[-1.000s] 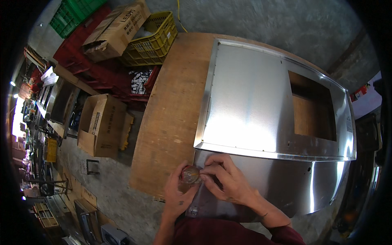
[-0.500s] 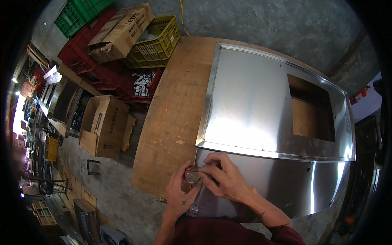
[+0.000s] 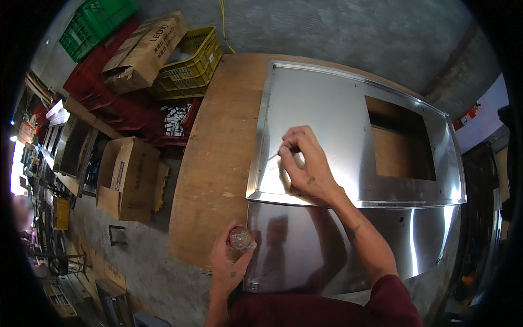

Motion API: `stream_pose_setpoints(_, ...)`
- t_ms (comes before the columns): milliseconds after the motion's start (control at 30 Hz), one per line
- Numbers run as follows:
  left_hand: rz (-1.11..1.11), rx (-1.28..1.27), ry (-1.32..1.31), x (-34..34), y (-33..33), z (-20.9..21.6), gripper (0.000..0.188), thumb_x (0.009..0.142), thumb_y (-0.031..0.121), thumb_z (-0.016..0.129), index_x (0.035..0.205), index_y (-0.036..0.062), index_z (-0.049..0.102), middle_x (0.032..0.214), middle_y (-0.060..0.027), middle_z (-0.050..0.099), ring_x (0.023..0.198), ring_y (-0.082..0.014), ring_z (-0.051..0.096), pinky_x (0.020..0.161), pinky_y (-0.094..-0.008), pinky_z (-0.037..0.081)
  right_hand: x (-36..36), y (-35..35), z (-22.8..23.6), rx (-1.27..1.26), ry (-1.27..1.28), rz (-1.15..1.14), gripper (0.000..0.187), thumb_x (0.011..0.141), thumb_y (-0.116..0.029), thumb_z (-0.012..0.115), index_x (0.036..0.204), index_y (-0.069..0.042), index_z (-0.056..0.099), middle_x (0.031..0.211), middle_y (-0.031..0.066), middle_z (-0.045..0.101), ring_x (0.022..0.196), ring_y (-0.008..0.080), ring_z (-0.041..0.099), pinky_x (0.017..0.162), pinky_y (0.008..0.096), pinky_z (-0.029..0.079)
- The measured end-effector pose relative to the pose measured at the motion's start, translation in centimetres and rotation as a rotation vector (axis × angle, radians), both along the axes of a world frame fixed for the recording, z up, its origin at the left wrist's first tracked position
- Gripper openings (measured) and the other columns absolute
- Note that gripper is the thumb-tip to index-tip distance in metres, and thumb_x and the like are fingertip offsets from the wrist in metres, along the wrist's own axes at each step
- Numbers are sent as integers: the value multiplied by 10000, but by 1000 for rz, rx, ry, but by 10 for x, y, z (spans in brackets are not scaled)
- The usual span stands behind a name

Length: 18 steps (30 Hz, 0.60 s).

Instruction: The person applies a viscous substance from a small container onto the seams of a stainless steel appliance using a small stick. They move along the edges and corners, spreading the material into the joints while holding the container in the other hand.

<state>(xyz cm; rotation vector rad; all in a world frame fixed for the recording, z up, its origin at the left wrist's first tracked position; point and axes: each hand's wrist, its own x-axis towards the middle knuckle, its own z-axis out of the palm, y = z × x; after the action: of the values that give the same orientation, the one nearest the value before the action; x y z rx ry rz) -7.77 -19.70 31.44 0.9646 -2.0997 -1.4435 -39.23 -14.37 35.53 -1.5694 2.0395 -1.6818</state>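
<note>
Steel panel [image 3: 321, 103] with thin stick and jar, two hands

Steel panel: broad, flat, shiny, raised rim on all sides; long axis running left to right, with the near edge toward the person. Lies on a plywood table [image 3: 212, 147], well in from the table's left edge. Rectangular cut-out [image 3: 403, 155] in the right half; wood shows through it.

Thin stick [image 3: 274, 156]: pale, slender; pinched between thumb and fingertips of the right hand [image 3: 310, 168]. Its free end points left and slightly nearward, toward the panel's left edge, just beside the rim. Contact between tip and metal: cannot tell.

Right hand: the nearer of the two to the left rim; above the left part of the panel, its forearm crossing the near edge.

Jar [image 3: 239, 238]: small, round, reddish at the side, greyish on top; top facing up. Held in the curled fingers and thumb of the left hand [image 3: 229, 264], outside the panel's near left corner, beside the left end of a lower steel face [image 3: 376, 234]. Well apart from the stick, on its nearward side.

Room: flat metal stretches from the right hand to the cut-out; leftward, the rim stands close, with plywood beyond. Concrete wall [image 3: 327, 27] behind the far edge.
</note>
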Motion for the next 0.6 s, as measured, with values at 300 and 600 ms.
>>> stream_pose_setpoints(300,32,47,33,19,-1,-12,715,969,-38,860,1599,-66,523,1411,-160,702,1259,-201,711,1092,-356,592,-15,-21,-41,187,-140,193,149,1115,-132,650,1095,4,590,1106,134,570,931,234,618,877,397,558)
stream_pose_setpoints(600,74,102,43,21,7,-11,711,985,-46,845,1612,-57,511,1402,-156,700,1242,-197,718,1058,-346,617,-15,-23,-52,156,-91,205,133,1114,-130,636,1095,-3,600,1095,129,565,928,228,610,872,401,559)
